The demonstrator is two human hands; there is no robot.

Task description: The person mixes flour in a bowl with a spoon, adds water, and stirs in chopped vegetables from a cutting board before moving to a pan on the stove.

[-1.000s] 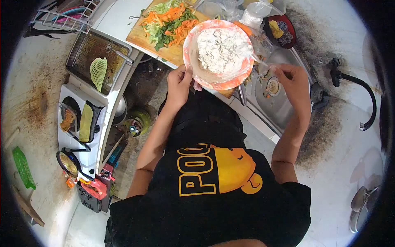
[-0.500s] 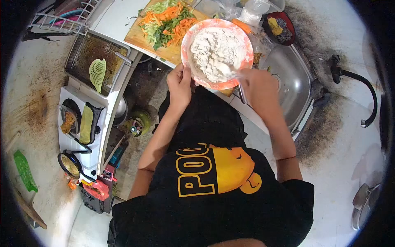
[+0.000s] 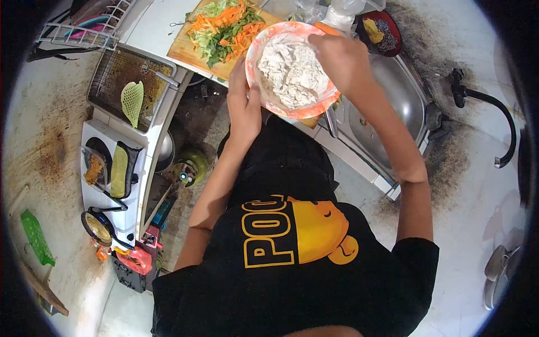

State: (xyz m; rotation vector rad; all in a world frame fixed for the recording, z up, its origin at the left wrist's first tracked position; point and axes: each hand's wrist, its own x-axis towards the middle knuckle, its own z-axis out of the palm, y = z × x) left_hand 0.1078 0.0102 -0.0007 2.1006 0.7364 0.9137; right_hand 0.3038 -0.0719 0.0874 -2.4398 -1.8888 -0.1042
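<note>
Holding: left hand [image 3: 243, 106] grips the near rim of the orange bowl [image 3: 264, 95], above the counter edge beside the sink [image 3: 412, 106].
Mixing: right hand [image 3: 339, 59], fingers curled at the far rim over the dough [image 3: 292, 70]; what they hold I cannot tell.
Handling: dough looks soft, sticky, fairly heavy; the bowl is best steadied at the rim.

I see left hand [image 3: 242, 109] gripping the orange bowl [image 3: 292, 106] rim; right hand [image 3: 341, 59] over the white dough [image 3: 289, 73], cutting board [image 3: 193, 50] of shredded vegetables [image 3: 224, 28] beside.

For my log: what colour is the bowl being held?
The bowl is orange with white mottling, seen in the head view, its only view.
</note>
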